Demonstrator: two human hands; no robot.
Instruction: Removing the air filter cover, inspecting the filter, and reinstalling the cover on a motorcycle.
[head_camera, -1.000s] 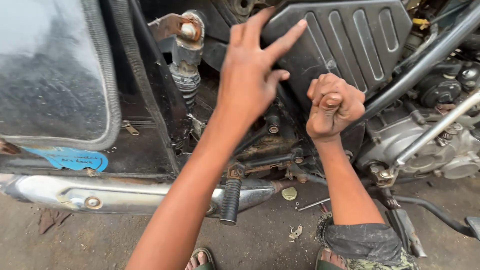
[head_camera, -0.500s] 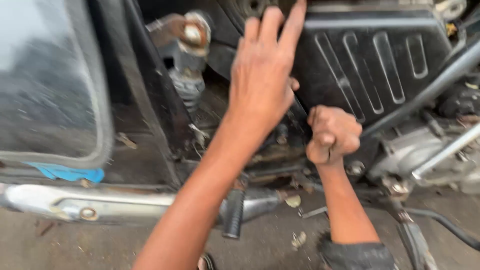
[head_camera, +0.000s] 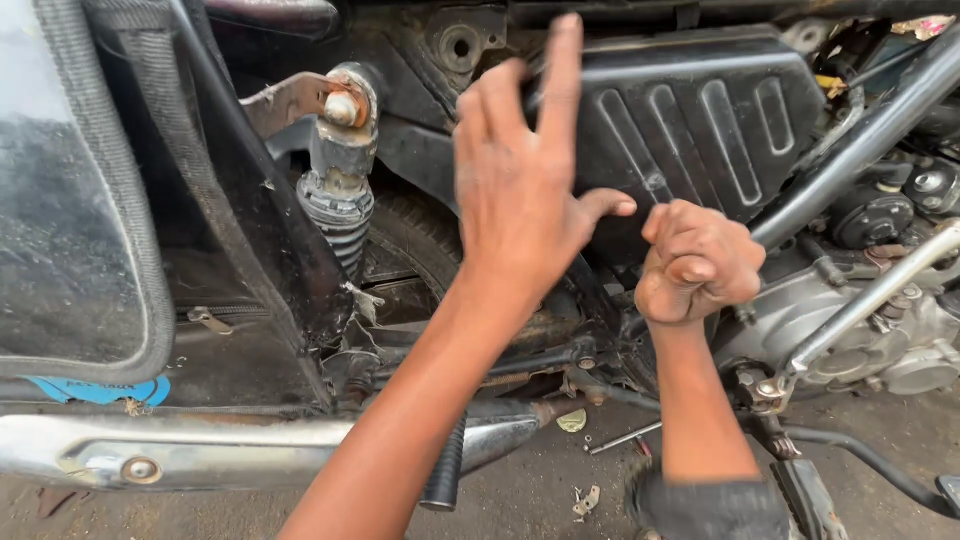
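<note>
My left hand (head_camera: 520, 200) is open, fingers up and slightly spread, its palm toward the left edge of a black ribbed side cover (head_camera: 720, 120) on a motorcycle. My right hand (head_camera: 695, 265) is clenched in a fist just below the cover's lower edge, knuckles toward me. Whether the fist holds anything is hidden by its fingers. The two hands are close together, thumb nearly touching the fist.
A rusty rear shock absorber (head_camera: 340, 200) stands left of my hands. A chrome exhaust pipe (head_camera: 200, 450) and a black footpeg (head_camera: 445, 470) run below. A frame tube (head_camera: 860, 160) and engine casing (head_camera: 900, 340) lie right. A thin metal rod (head_camera: 625, 437) lies on the ground.
My left hand has risen and straightened against the side cover. The right fist has kept its place beneath the cover. The view moved closer.
</note>
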